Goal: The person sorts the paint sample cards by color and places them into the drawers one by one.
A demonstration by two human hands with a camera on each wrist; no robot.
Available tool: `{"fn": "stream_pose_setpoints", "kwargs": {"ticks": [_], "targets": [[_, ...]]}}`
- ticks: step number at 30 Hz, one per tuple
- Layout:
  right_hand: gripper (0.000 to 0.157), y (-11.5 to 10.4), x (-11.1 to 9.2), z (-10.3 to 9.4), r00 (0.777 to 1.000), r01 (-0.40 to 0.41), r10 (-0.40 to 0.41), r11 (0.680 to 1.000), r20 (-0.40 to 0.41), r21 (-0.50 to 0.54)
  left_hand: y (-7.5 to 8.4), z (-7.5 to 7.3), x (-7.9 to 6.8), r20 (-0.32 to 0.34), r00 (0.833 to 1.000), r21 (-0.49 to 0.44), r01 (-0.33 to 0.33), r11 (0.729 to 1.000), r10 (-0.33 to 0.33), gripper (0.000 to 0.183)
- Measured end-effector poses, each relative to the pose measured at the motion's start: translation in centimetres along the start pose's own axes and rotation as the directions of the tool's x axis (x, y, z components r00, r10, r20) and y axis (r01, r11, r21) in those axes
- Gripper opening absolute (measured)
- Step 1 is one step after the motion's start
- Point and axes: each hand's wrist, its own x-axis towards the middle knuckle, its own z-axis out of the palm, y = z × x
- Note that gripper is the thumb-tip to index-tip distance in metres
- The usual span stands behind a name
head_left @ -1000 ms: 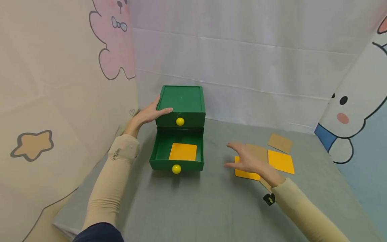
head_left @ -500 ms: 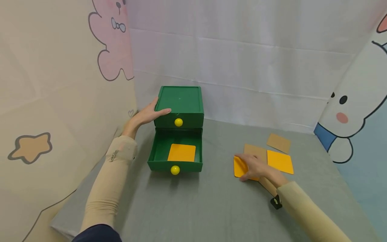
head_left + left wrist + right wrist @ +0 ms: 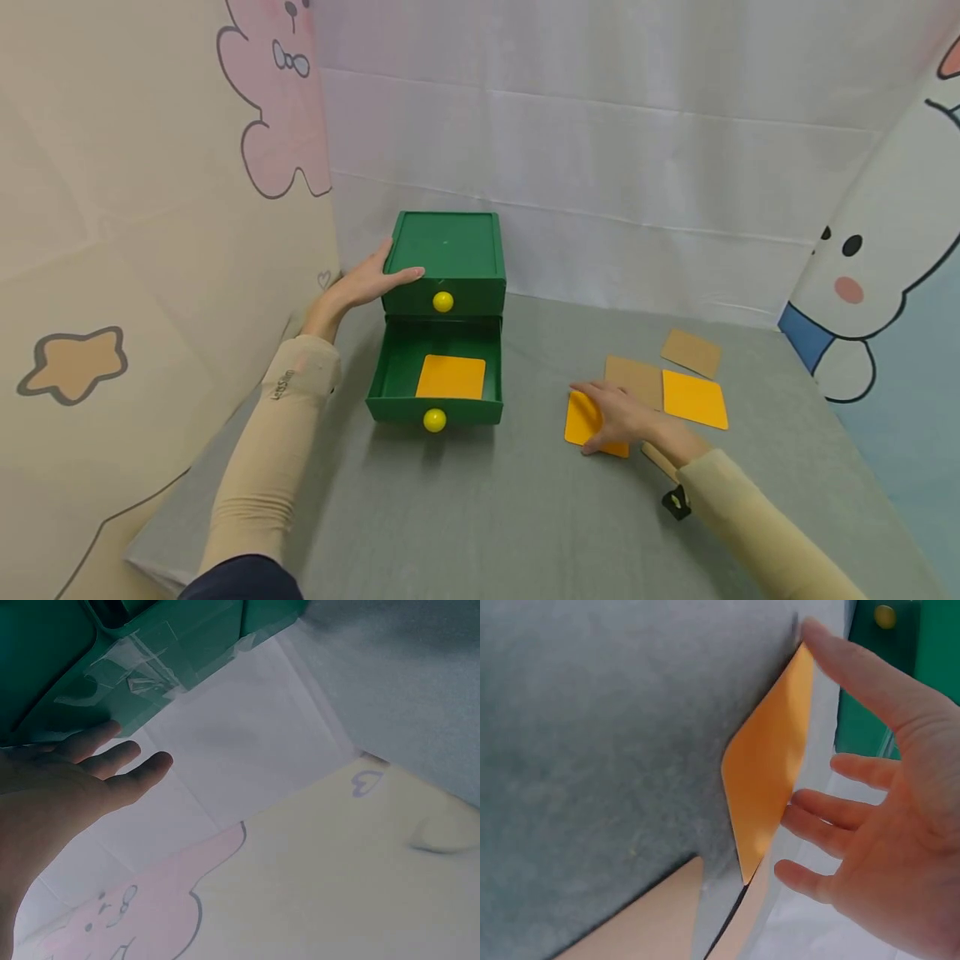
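My left hand rests against the left side of a green two-drawer box, thumb over the top's front edge and fingers straight. In the left wrist view clear tape shows on the green plastic. The lower drawer is pulled out, with a yellow card lying in it. My right hand spans another yellow card on the table, thumb and fingertips at opposite edges. In the right wrist view that card lies tilted to the camera, between the thumb and the other fingers.
Right of that hand lie a third yellow card and tan cards, one of them farther back. Another tan card is partly under the right wrist. Yellow knobs stick out from the drawers. Printed curtains surround the grey table.
My right hand has come down from above onto the yellow card, its thumb and fingers closing across it. The card has slid a little left with the hand. The left hand stays put.
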Motion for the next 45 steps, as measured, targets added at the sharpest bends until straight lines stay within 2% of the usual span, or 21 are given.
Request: {"fn": "stream_pose_setpoints", "kwargs": {"ticks": [5, 9, 16, 20, 26, 38, 45], "targets": [[0.092, -0.1, 0.1, 0.0, 1.0, -0.018, 0.017, 0.999, -0.011, -0.031, 0.0, -0.1, 0.0, -0.003, 1.0, 0.005, 0.002, 1.0, -0.002, 0.105], [0.091, -0.4, 0.4, -0.1, 0.999, -0.032, 0.032, 0.999, -0.027, -0.018, -0.1, -0.1, 0.1, -0.004, 1.0, 0.008, 0.001, 1.0, -0.001, 0.105], [0.09, -1.9, 1.4, -1.3, 0.985, 0.09, -0.084, 0.995, -0.15, 0.037, 0.0, -0.2, 0.1, -0.007, 1.0, 0.009, -0.008, 1.0, 0.008, 0.105], [0.089, -3.4, 2.0, -2.9, 0.977, 0.12, -0.103, 0.989, -0.188, 0.082, 0.0, -0.2, 0.1, -0.007, 1.0, 0.011, -0.015, 1.0, 0.015, 0.105], [0.087, -5.7, 3.4, -5.0, 0.959, 0.183, -0.163, 0.981, -0.232, 0.067, 0.0, -0.2, 0.0, -0.009, 1.0, 0.012, -0.007, 1.0, 0.007, 0.106], [0.086, -10.1, 6.0, -7.8, 0.956, 0.226, -0.211, 0.973, -0.201, 0.051, -0.3, 0.1, 0.1, -0.007, 1.0, 0.017, -0.019, 1.0, 0.019, 0.106], [0.088, -12.8, 7.9, -8.2, 0.959, 0.239, -0.236, 0.971, -0.154, 0.0, -0.1, 0.2, 0.1, -0.018, 1.0, 0.013, -0.013, 1.0, 0.013, 0.106]]}}
